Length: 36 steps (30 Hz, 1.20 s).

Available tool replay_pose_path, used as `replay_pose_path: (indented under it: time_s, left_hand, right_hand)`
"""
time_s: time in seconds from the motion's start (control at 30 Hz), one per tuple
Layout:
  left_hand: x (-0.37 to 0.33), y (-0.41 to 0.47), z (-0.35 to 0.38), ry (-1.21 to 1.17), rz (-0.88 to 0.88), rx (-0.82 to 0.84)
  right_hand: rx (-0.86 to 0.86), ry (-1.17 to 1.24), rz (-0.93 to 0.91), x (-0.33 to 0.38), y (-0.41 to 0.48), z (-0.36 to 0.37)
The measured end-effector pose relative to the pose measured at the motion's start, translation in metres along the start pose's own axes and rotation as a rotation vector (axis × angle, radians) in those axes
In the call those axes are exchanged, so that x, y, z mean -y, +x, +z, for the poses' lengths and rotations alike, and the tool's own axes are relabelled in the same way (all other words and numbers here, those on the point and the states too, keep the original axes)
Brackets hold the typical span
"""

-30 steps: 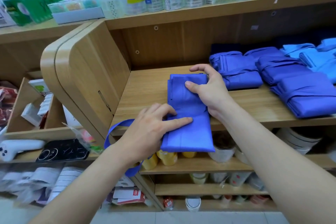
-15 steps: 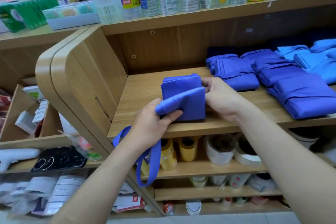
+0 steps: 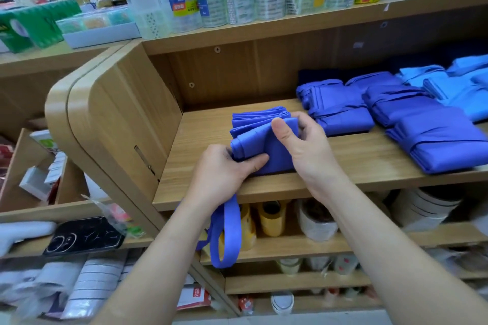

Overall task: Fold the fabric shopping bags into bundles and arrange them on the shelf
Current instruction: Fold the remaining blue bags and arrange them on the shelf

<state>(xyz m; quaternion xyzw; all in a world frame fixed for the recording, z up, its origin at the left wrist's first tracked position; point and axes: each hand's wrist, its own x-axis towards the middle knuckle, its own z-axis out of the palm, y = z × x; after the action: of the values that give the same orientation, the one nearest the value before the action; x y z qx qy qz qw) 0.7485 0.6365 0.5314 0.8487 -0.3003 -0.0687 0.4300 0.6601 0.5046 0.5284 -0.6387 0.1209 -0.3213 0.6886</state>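
Wooden shop shelving fills the view; on the middle shelf (image 3: 200,126), near its front edge, sits a half-folded blue bag (image 3: 260,137). The left hand (image 3: 224,169) has its grip curled round the bag's rolled left end. The right hand (image 3: 306,145) has its grip pinching the fold, thumb on top. The bag's handles (image 3: 227,235) dangle below the shelf edge. Folded bundles (image 3: 340,111) lie just to the right.
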Motion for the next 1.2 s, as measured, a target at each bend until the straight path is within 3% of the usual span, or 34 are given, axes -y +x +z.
replay_pose_path:
  time_s: [0.13,0.23,0.3,0.43,0.57,0.7,0.83,0.9,0.97,1.1,1.2]
  left_hand:
    - [0.002,0.002,-0.011,-0.238,-0.032,0.028]
    - [-0.005,0.001,-0.018,-0.539,0.056,0.207]
    - [-0.012,-0.003,-0.017,-0.592,0.121,0.217]
    - [-0.009,-0.007,-0.006,-0.425,0.231,0.119]
    - [-0.013,-0.012,-0.005,-0.422,0.273,0.184]
    - [-0.023,-0.010,-0.011,-0.190,0.380,0.167]
    - [-0.028,-0.011,-0.010,-0.124,0.411,0.161]
    - [-0.025,-0.013,-0.007,-0.126,0.387,0.151]
    - [-0.021,-0.015,-0.007,-0.049,0.408,0.123]
    - [-0.021,-0.021,-0.010,0.114,0.516,0.135]
    - [-0.027,-0.026,-0.012,0.107,0.533,0.137]
  right_hand:
    - [-0.026,0.006,-0.116,0.001,-0.001,-0.002]
    - [0.032,0.006,-0.132,0.003,-0.004,-0.003]
    - [0.028,0.002,-0.124,0.005,-0.005,-0.002]
    - [0.077,-0.164,-0.024,0.010,-0.004,-0.009]
    - [0.014,-0.259,-0.155,0.014,-0.004,-0.012]
    - [-0.064,-0.316,-0.284,0.011,-0.010,-0.015]
    - [-0.110,-0.279,-0.201,0.007,-0.014,-0.014]
    - [-0.037,-0.241,-0.105,0.009,-0.012,-0.017]
    - [0.182,-0.295,-0.012,0.017,-0.011,-0.028]
    - [0.669,-0.907,0.066,0.047,-0.010,-0.043]
    - [0.655,-1.106,-0.097,0.059,-0.009,-0.041]
